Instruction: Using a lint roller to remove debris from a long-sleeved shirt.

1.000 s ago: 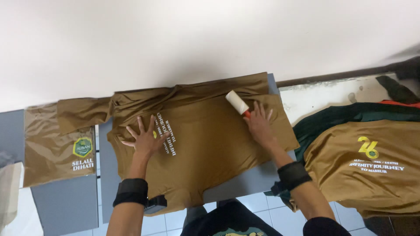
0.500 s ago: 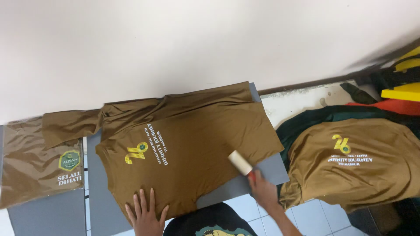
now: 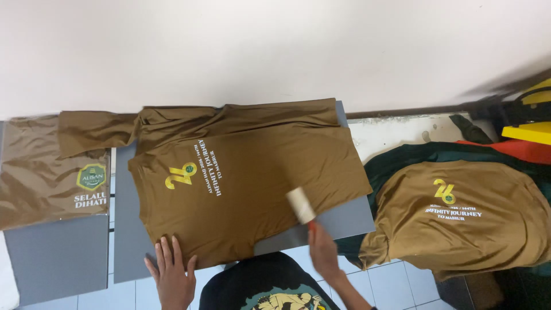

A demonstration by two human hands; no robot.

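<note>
A brown T-shirt (image 3: pixel 241 178) with a yellow and white print lies spread on a grey board (image 3: pixel 129 252). My left hand (image 3: pixel 171 274) rests flat on the shirt's near hem, fingers spread. My right hand (image 3: pixel 322 252) grips the red handle of a white lint roller (image 3: pixel 301 205), whose roll lies on the shirt's near right part. Sleeves and collar are bunched at the far left of the shirt.
A folded brown shirt (image 3: pixel 46 172) lies on a second grey board (image 3: pixel 57 258) at left. At right, a pile of brown and dark green shirts (image 3: pixel 459 212) lies on the tiled floor. Yellow and red objects (image 3: pixel 528 132) sit at the far right. A white wall runs behind.
My right hand has drawn the lint roller from the shirt's far right corner down toward its near right edge. My left hand has slid from the shirt's printed middle to its near hem.
</note>
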